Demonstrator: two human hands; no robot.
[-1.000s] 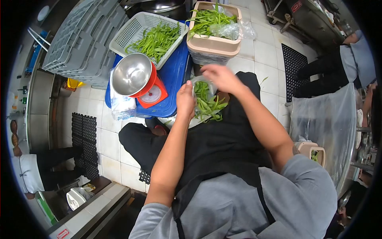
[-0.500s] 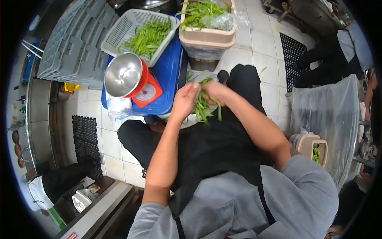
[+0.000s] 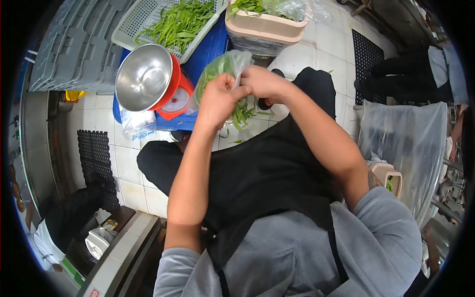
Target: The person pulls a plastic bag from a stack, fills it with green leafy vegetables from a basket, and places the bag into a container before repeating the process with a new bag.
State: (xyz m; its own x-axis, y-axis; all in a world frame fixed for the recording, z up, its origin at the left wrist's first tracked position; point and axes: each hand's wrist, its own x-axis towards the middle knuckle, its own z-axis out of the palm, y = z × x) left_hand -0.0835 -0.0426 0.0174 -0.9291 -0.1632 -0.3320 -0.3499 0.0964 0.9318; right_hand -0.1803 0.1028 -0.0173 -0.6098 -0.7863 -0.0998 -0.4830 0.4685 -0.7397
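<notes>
I hold a clear plastic bag (image 3: 223, 67) stuffed with long green leafy stems, the greens (image 3: 242, 113). The film is thin and crinkled, and shows pale green where the leaves press against it. It hangs in the air just right of the red scale (image 3: 177, 96), level with its dial and close to the rim of its steel bowl (image 3: 144, 75), not touching either.

My left hand (image 3: 216, 101) is clenched on the bag's near side, knuckles toward me. My right hand (image 3: 262, 81) touches it from the right, fingers pinched tight on the film. The full part of the bag bulges above my left hand, toward the scale.

The bundle's long axis runs roughly up and down. Thin loose ends stick out below my hands and point down at the tiled floor (image 3: 316, 54), right of the scale.
</notes>
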